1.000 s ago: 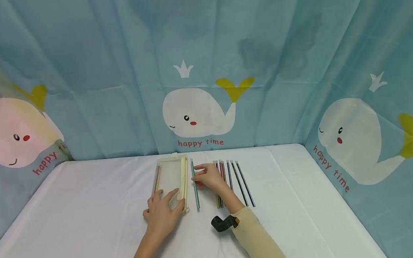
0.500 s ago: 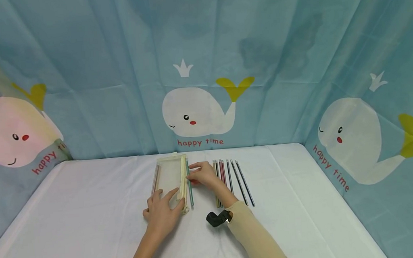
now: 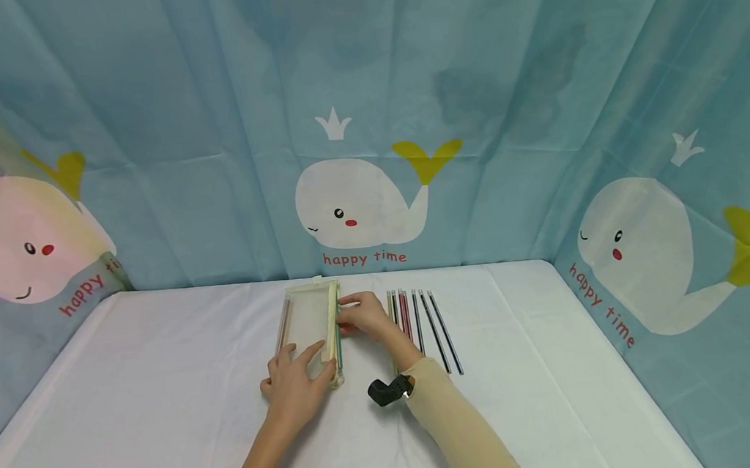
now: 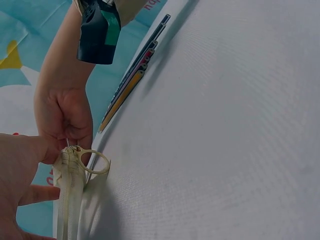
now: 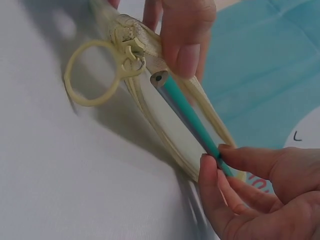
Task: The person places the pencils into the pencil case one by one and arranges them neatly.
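A flat, see-through pencil case (image 3: 309, 316) with a cream zipper edge lies on the white table. My left hand (image 3: 294, 386) rests over its near end with fingers spread, the thumb close to the zipper edge. Along the case's right side, my right hand (image 3: 364, 315) pinches a teal pencil (image 5: 187, 115) between thumb and fingers. The right wrist view shows this pencil within the unzipped opening, its flat end near the zipper and my left thumb (image 5: 187, 60) at the opening's edge. A ring pull (image 5: 70, 75) hangs from the zipper. A reddish pencil (image 3: 283, 322) shows along the case's left side.
Several pencils (image 3: 417, 322), dark, red and yellowish, lie side by side on the table (image 3: 546, 397) to the right; my right forearm partly covers some. Behind the table's far edge hangs a blue whale-print curtain (image 3: 511, 201).
My right hand has moved left with the teal pencil, from the table beside the case up to its zipper side, where the pencil is now partly hidden. The left hand stays in place.
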`<state>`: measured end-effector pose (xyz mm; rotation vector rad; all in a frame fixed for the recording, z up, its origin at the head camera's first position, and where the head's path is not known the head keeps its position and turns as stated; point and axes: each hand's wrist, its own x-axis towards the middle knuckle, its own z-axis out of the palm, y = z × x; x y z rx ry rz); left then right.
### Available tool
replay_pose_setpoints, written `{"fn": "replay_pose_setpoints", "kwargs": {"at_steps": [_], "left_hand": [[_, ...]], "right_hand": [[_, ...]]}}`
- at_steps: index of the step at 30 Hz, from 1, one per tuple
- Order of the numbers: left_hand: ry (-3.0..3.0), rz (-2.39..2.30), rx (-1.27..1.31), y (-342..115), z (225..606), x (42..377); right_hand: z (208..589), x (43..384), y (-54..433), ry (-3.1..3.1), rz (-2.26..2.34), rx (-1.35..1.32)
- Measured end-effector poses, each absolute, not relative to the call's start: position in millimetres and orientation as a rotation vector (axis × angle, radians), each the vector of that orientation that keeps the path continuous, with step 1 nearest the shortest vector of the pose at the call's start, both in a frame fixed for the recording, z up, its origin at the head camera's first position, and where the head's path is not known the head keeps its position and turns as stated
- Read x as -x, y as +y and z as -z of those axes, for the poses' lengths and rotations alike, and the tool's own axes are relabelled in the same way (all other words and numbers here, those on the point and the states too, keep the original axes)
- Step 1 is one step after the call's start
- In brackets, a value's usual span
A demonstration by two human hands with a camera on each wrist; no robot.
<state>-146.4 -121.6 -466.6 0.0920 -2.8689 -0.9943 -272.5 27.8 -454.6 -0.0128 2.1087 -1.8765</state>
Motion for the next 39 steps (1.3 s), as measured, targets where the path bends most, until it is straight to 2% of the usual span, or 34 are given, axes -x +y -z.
{"fn": "replay_pose_setpoints", "kwargs": {"at_steps": [25, 39], "left_hand": [[-2.843, 1.004, -0.086, -120.5, 461.8, 145.4], [-2.846, 1.006, -0.090, -121.0, 463.0, 146.6]], "right_hand": [[456.3, 273.7, 15.2, 2.075, 1.912, 0.024], [454.4, 271.2, 33.7, 2.073, 1.926, 0.082]]}}
